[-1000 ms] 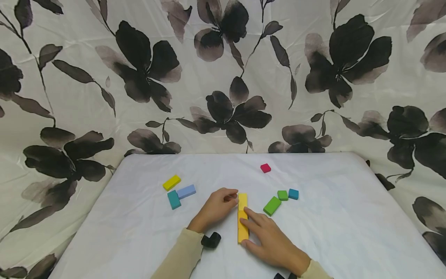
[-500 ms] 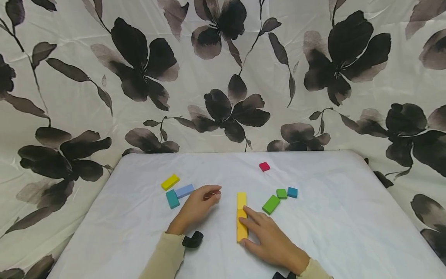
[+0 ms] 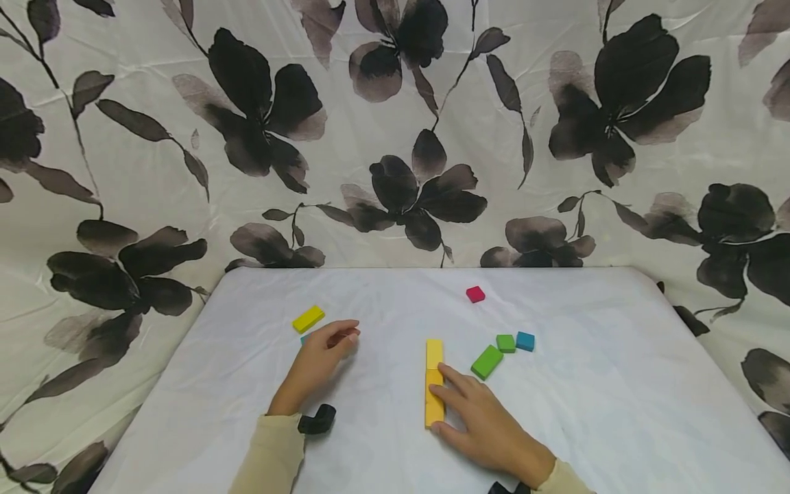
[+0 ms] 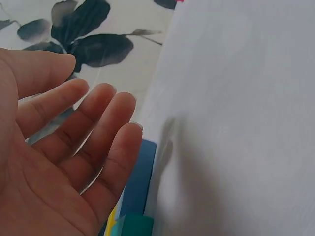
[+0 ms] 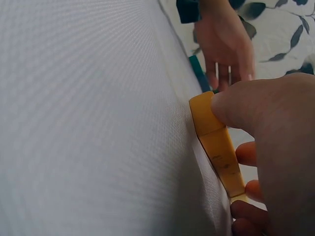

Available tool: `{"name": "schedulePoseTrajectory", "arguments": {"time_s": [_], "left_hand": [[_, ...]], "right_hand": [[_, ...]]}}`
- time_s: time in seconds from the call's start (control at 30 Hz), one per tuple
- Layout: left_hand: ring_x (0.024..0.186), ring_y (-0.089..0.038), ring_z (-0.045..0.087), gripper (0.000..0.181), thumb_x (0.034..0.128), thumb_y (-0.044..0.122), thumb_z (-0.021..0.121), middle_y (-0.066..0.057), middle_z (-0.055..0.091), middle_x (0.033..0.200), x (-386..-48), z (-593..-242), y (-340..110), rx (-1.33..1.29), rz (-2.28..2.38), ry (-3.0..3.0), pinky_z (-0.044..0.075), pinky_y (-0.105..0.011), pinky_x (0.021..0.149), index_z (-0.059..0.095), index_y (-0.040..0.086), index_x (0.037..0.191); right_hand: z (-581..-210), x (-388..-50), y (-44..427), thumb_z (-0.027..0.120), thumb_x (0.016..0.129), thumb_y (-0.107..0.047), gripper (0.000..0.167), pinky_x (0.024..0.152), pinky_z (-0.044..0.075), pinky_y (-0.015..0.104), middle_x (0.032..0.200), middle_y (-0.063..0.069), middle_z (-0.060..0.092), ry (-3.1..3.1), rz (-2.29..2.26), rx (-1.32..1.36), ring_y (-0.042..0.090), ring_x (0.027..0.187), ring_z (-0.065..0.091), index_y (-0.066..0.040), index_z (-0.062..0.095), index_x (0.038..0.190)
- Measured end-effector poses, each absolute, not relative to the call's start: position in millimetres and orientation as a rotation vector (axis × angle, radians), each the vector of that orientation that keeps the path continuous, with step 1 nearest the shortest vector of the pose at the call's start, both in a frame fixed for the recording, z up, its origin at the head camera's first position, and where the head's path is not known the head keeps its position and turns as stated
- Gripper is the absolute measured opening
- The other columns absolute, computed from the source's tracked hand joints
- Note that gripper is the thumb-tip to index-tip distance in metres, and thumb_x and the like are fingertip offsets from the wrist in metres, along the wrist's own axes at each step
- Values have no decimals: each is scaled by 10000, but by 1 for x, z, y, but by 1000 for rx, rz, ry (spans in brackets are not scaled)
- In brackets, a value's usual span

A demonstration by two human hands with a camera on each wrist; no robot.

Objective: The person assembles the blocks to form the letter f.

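Note:
A row of yellow blocks (image 3: 434, 394) lies end to end at the middle of the table, its far block (image 3: 435, 354) a lighter yellow. My right hand (image 3: 481, 418) rests on the row, the thumb touching the near end and fingertips touching it farther along. Off to the left, my left hand (image 3: 317, 357) hovers with loosely bent fingers and holds nothing. It largely hides a blue block (image 4: 140, 182) and a teal block (image 4: 133, 225), which show beneath the fingers in the left wrist view. Beyond that hand is a yellow block (image 3: 308, 319).
Right of the row lie a long green block (image 3: 487, 362), a small green block (image 3: 505, 344) and a blue cube (image 3: 525, 342). A red block (image 3: 475, 294) sits near the far edge of the white-covered table (image 3: 617, 384). Behind hangs a floral cloth (image 3: 345, 137).
My left hand has left the far end of the yellow row and moved left, over the blue and teal blocks. My right hand has stayed at the row.

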State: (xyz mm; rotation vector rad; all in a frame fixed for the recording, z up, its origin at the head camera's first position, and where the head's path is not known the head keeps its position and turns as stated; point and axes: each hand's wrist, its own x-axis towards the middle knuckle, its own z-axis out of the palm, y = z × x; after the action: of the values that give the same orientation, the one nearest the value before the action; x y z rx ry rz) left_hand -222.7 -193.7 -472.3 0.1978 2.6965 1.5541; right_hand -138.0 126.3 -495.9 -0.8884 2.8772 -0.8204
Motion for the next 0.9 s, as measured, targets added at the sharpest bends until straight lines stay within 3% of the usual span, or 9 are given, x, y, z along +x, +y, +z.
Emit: {"name": "schedulePoseTrajectory", "arguments": {"time_s": [0.5, 0.9], "left_hand": [[1055, -180, 626, 473, 1002, 442, 596, -21, 690, 1170, -225, -472, -231, 44, 1548, 2812, 475, -399, 945, 620, 132, 1359], [1026, -208, 627, 428, 1016, 423, 578, -60, 706, 1123, -228, -473, -243, -91, 1516, 2887, 463, -366, 871, 643, 127, 1318]], "right_hand": [[-496, -137, 126, 611, 953, -550, 574, 1098, 372, 521, 1618, 7, 288, 2856, -810, -837, 235, 1425, 359, -229, 573, 1427], [-494, -137, 126, 620, 957, -527, 566, 1084, 392, 511, 1613, 7, 301, 2856, -811, -846, 237, 1385, 402, -222, 573, 1431]]}}
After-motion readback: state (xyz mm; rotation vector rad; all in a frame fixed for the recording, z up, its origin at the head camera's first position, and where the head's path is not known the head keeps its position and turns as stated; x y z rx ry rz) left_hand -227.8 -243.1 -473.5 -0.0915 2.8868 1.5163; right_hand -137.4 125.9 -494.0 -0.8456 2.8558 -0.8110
